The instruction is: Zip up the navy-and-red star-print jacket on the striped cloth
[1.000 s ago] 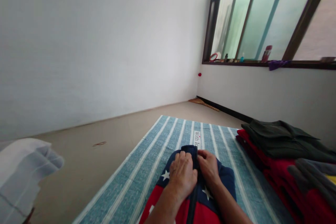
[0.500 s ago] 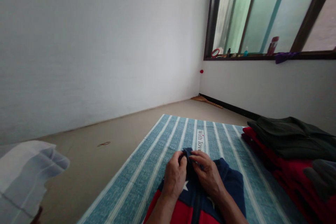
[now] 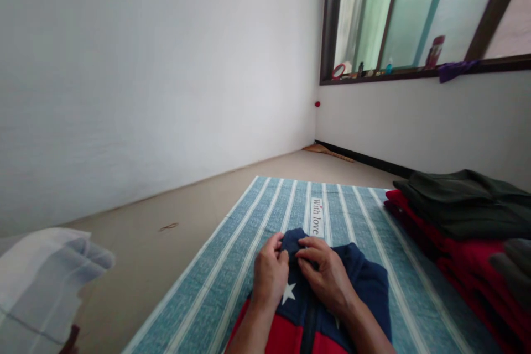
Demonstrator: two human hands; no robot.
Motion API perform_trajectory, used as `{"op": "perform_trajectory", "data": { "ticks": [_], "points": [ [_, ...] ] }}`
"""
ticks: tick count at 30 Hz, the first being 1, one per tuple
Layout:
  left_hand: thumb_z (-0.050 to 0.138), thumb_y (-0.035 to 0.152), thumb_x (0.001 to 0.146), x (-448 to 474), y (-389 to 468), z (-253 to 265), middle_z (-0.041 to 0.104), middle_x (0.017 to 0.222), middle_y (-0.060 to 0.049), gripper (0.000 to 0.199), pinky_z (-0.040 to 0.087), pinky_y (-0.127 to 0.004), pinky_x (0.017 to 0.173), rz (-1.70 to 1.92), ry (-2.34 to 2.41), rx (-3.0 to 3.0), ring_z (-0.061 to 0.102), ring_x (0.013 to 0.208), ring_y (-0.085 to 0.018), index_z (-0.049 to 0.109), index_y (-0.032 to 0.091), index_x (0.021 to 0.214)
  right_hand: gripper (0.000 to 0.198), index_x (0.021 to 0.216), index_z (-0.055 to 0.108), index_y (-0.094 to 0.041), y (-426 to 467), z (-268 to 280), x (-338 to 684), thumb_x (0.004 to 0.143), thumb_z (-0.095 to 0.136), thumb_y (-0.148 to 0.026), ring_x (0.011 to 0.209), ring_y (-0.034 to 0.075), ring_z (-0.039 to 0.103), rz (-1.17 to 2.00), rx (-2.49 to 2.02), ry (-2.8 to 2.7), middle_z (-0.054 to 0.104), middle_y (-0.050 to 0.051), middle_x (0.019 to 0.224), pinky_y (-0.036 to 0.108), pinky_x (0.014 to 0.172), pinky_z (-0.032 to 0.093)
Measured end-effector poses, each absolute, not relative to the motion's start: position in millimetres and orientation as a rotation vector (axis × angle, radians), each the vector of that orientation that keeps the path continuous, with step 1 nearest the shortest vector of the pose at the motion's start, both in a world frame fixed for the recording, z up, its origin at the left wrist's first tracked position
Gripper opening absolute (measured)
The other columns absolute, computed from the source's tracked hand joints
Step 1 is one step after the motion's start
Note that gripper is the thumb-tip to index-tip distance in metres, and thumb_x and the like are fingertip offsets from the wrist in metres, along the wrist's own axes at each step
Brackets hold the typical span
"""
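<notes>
Head view: left hand (image 3: 270,274) and right hand (image 3: 327,275) grip pinches jacket (image 3: 365,293) collar between them

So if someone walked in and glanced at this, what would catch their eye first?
Probably the two hands low in the middle: the left hand and right hand pinch the top edge of a navy and red garment with white stars, which lies on a blue striped mat. Next, the stack of red and dark folded clothes at the right, below the window.
</notes>
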State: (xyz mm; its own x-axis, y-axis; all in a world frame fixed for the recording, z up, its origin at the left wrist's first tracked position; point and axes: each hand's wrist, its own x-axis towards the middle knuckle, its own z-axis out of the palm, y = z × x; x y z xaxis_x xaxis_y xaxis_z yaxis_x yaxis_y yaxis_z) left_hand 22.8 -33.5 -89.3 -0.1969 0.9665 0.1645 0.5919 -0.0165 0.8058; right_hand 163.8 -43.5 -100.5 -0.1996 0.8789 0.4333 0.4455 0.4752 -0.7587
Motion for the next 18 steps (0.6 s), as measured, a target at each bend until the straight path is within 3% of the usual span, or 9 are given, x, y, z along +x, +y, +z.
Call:
{"op": "perform_trajectory", "data": {
  "ticks": [3, 7, 12, 15, 18],
  "points": [
    [0.047, 0.004, 0.077, 27.5, -36.3, -88.6, 0.059, 0.128, -0.013, 0.042, 0.04, -0.037, 0.105, 0.88, 1.939, 2.054, 0.052, 0.12, -0.024, 0.064, 0.012, 0.115, 0.022, 0.081, 0.074, -0.02, -42.0, -99.0, 162.9, 0.083, 0.052, -0.018, 0.108, 0.022, 0.058, 0.593, -1.164, -1.857, 0.067, 0.01, 0.109, 0.034, 0.096, 0.043],
    [0.038, 0.009, 0.087, 33.7, -40.7, -83.2, 0.056, 0.133, -0.013, 0.044, 0.039, -0.038, 0.105, 0.488, 1.992, 2.179, 0.047, 0.126, -0.025, 0.057, 0.01, 0.127, 0.022, 0.079, 0.075, -0.02, -39.9, -99.3, 161.1, 0.083, 0.053, -0.017, 0.105, 0.021, 0.06, 0.58, -1.21, -1.862, 0.068, 0.009, 0.107, 0.032, 0.094, 0.043],
    [0.035, 0.011, 0.089, 33.7, -44.1, -75.5, 0.03, 0.154, -0.006, 0.052, 0.03, -0.047, 0.11, 0.371, 1.982, 2.32, 0.021, 0.142, -0.028, 0.046, 0.018, 0.139, 0.023, 0.078, 0.074, -0.02, -38.9, -99.3, 160.1, 0.081, 0.052, -0.014, 0.097, 0.018, 0.062, 0.585, -1.184, -1.855, 0.069, 0.006, 0.101, 0.028, 0.089, 0.043],
    [0.032, 0.013, 0.09, 30.2, -40.3, -77.9, 0.033, 0.152, -0.005, 0.053, 0.022, -0.05, 0.114, 0.239, 1.815, 2.304, 0.025, 0.141, -0.024, 0.041, 0.02, 0.142, 0.025, 0.07, 0.072, -0.019, -37.6, -99.5, 159.4, 0.08, 0.05, -0.012, 0.087, 0.017, 0.063, 0.598, -1.145, -1.85, 0.07, 0.005, 0.089, 0.025, 0.083, 0.044],
    [0.029, 0.014, 0.09, 27.3, -33.9, -83.6, 0.038, 0.149, -0.008, 0.052, 0.023, -0.051, 0.113, 0.218, 1.774, 2.207, 0.032, 0.138, -0.023, 0.043, 0.017, 0.14, 0.026, 0.065, 0.069, -0.018, -35.0, -99.5, 158.2, 0.079, 0.048, -0.012, 0.077, 0.016, 0.062, 0.59, -1.152, -1.831, 0.069, 0.004, 0.077, 0.025, 0.075, 0.045]
  ]
}}
